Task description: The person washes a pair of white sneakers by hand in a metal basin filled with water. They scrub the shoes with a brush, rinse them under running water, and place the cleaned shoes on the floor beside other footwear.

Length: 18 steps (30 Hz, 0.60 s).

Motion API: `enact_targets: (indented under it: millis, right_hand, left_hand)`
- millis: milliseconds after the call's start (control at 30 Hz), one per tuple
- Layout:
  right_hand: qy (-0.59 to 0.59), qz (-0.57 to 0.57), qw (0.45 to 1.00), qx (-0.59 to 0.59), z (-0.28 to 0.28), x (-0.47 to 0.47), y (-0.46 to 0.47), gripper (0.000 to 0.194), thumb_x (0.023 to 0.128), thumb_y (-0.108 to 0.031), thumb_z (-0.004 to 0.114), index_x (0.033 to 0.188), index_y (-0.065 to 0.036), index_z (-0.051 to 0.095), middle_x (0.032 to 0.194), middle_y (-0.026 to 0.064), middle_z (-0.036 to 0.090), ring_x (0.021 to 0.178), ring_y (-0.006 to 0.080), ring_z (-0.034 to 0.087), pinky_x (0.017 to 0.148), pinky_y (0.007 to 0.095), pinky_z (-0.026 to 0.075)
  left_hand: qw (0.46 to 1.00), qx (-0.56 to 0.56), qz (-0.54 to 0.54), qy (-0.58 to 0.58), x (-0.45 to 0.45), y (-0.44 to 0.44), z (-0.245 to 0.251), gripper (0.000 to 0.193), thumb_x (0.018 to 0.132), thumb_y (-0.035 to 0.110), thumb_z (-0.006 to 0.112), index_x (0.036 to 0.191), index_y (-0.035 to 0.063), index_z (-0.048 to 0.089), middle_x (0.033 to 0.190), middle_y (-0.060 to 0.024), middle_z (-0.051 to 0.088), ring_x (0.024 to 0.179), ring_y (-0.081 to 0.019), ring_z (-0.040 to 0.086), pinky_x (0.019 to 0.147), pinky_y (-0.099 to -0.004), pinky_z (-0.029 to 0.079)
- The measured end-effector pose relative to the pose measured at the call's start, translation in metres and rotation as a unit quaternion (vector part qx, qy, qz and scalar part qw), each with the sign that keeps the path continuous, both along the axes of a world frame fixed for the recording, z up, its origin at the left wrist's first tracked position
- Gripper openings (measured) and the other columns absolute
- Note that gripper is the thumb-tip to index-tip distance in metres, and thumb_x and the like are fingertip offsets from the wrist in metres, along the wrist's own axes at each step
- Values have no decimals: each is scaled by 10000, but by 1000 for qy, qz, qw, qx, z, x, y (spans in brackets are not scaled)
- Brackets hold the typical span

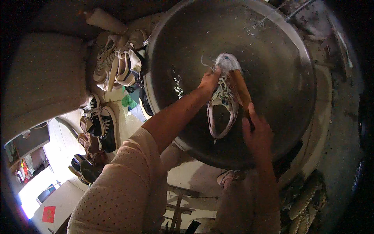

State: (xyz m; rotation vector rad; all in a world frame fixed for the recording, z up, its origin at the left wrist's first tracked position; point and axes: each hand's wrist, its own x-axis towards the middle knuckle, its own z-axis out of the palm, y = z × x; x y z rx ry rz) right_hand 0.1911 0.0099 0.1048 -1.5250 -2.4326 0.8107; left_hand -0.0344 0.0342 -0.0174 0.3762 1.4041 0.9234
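Note:
A light lace-up sneaker [217, 101] lies in a wide, round, dark basin [311, 73] of water, its toe pointing away from me. White foam covers the toe. My left hand [209, 80] grips the sneaker's left side near the laces, and a loose lace end curls beside it. In my slightly blurred right hand [258, 131] is the handle of a wooden brush [242, 86]. The brush head rests along the right side of the toe and laces; its bristles are mostly hidden against the shoe.
Several worn sneakers [124, 63] are heaped against the basin's left side. Black-and-white canvas shoes [106, 128] and dark footwear [87, 171] stand on the floor further left. More shoes [304, 207] lie at lower right. A wooden stool or rack [176, 209] shows below, between my legs.

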Motion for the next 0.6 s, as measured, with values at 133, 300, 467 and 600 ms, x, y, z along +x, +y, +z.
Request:
enact_targets:
  millis: [133,300,467,600]
  right_hand:
    - [-13,-60,996,71,-28,-33,36,517,862,-231,583,1352,-143,444,905,224,593,809,390,591,745,438,493]
    - [224,-115,967,-41,-73,-19,55,619,867,-207,589,1405,-58,321,1157,243,534,1009,362,557,898,392,445]
    - [272,-115,944,-146,-64,-13,9,752,830,-189,635,1410,41,215,1365,198,407,1206,297,447,998,365,374]
    - [348,-217,877,-252,-116,-19,16,809,804,-205,670,1421,19,197,1346,191,430,1192,301,459,994,357,377]
  left_hand:
    - [998,57,17,-26,23,16,-21,710,893,550,465,1380,53,323,1244,-161,519,1120,-271,510,899,-400,437]
    - [951,108,189,-220,29,23,15,691,914,528,440,1464,246,131,1349,-118,423,1143,-260,483,954,-432,401]
    - [972,142,139,-126,16,7,36,727,931,541,391,1472,257,-3,1425,-105,311,1252,-271,350,1019,-403,330]
    - [991,106,81,20,44,-21,34,861,915,602,352,1466,110,-90,1494,-160,186,1333,-288,248,1071,-340,240]
